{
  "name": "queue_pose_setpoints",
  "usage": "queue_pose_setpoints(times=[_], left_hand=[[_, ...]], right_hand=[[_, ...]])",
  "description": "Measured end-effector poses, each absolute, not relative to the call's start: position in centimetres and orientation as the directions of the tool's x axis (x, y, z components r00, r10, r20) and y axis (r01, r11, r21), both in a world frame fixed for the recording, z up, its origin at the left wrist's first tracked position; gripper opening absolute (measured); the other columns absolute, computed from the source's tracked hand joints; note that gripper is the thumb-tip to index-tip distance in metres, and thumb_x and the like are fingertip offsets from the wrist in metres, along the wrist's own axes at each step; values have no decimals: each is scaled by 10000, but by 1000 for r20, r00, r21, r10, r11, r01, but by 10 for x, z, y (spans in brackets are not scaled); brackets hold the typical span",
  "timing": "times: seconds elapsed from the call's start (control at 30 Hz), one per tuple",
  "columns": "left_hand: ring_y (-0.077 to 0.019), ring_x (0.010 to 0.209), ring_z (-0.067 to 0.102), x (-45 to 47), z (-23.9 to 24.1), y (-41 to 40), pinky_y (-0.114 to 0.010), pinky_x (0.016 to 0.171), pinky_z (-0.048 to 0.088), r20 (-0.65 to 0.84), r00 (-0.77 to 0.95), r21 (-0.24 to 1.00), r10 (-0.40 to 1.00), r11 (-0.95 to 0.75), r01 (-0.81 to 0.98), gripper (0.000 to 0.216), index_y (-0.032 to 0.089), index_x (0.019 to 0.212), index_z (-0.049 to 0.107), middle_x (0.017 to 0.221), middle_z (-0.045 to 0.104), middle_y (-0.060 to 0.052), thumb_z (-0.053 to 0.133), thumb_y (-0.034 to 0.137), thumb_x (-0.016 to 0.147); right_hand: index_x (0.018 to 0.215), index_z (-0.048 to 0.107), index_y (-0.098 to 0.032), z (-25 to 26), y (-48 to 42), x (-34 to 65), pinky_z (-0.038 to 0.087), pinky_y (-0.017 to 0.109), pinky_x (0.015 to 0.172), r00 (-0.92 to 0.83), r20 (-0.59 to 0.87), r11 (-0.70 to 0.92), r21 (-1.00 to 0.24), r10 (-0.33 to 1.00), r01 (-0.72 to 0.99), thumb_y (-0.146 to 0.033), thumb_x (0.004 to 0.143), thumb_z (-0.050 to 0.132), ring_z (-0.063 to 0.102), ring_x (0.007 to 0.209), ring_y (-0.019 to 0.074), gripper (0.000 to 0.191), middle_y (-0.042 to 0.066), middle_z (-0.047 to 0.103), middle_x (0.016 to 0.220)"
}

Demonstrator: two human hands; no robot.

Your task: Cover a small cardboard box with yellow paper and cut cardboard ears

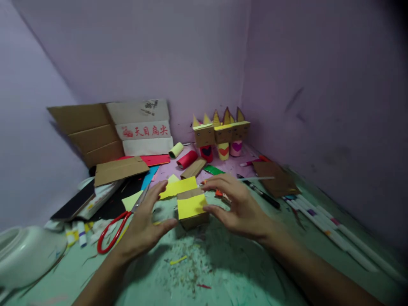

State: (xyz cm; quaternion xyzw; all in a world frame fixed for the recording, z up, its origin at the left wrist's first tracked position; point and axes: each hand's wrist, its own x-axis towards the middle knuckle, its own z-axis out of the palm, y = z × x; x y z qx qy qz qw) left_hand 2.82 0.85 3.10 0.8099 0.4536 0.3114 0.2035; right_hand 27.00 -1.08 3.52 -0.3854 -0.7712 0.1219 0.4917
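A small cardboard box [193, 220] sits on the green tabletop between my hands, its top mostly covered by yellow paper [191, 207]. My left hand [142, 229] is open at the box's left side, thumb and fingers spread and apart from it. On the other side my right hand [239, 208] is curved open, its thumb tip at the box's right edge; whether it touches I cannot tell. Just behind the box lies a strip of yellow paper [180, 187]. Red-handled scissors [116, 231] lie beside my left hand, their blades partly behind it.
Cardboard figures [223, 135] with pointed tops stand against the back wall. A red paper roll [187, 159] lies in front of them. Flattened cardboard [92, 134] leans at the left, above a white rounded container [35, 255]. Several white markers [331, 229] lie at the right.
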Motion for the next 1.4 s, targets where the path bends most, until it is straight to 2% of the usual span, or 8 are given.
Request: queue_pose_setpoints(times=[0.17, 0.37, 0.63, 0.83, 0.9, 1.07, 1.3, 1.4], left_hand=[[-312, 1296, 314, 30, 12, 13, -484, 1054, 260, 115, 413, 794, 903, -334, 509, 1039, 145, 1429, 98, 1443, 286, -190, 723, 261, 607], [-338, 1301, 291, 51, 1, 8, -502, 1057, 241, 113, 418, 849, 902, -306, 430, 1128, 150, 1434, 25, 1440, 285, -192, 739, 247, 567], [-330, 1231, 400, 53, -1, 9, -490, 1009, 322, 133, 418, 826, 899, -333, 454, 935, 140, 1390, 246, 1359, 425, -168, 714, 254, 588], [-323, 1194, 445, 52, -2, 9, -479, 991, 356, 171, 439, 829, 882, -370, 420, 886, 153, 1363, 297, 1324, 472, -146, 724, 312, 604], [-327, 1215, 424, 52, -3, 9, -480, 1011, 336, 189, 435, 818, 881, -386, 426, 887, 151, 1363, 304, 1343, 455, -148, 724, 337, 604], [-324, 1240, 399, 53, -2, 9, -484, 1040, 296, 178, 417, 813, 892, -372, 448, 843, 131, 1347, 331, 1357, 437, -168, 699, 267, 602], [-318, 1176, 469, 53, 0, 8, -478, 991, 358, 218, 446, 846, 868, -396, 357, 826, 143, 1324, 348, 1283, 512, -151, 723, 314, 607], [-317, 1187, 457, 52, -3, 9, -481, 993, 351, 226, 446, 846, 866, -401, 350, 834, 127, 1332, 333, 1302, 489, -165, 716, 286, 609]], right_hand=[[992, 588, -151, 29, -22, 251, 421, 446, 794, -474, 702, 789, -205, 531, 580, -167, 746, 609, 527, 901, 246, 248, 105, 625, 987], [970, 617, -148, 14, -20, 239, 460, 387, 683, -475, 679, 741, -152, 559, 655, -115, 757, 571, 522, 804, 232, 220, 105, 632, 893], [851, 665, -144, 9, -18, 236, 452, 305, 582, -500, 735, 764, -38, 458, 644, -83, 808, 520, 521, 666, 183, 163, 84, 649, 738], [769, 660, -148, 12, -22, 235, 415, 297, 548, -492, 750, 749, -7, 442, 663, -82, 797, 525, 513, 615, 174, 153, 66, 633, 669], [821, 660, -143, 12, -23, 234, 428, 337, 604, -466, 747, 719, -24, 475, 695, -156, 783, 577, 540, 685, 203, 92, 87, 656, 755], [1049, 616, -135, 10, -25, 226, 414, 406, 749, -511, 668, 690, -6, 542, 724, -265, 762, 625, 565, 868, 259, 315, 102, 676, 1002], [704, 596, -180, 21, -31, 239, 387, 335, 627, -349, 817, 734, -128, 460, 667, -153, 746, 623, 548, 586, 158, 57, 22, 674, 650], [795, 618, -171, 26, -29, 248, 395, 358, 667, -305, 834, 705, -135, 460, 696, -160, 774, 557, 573, 701, 199, 66, 67, 692, 746]])
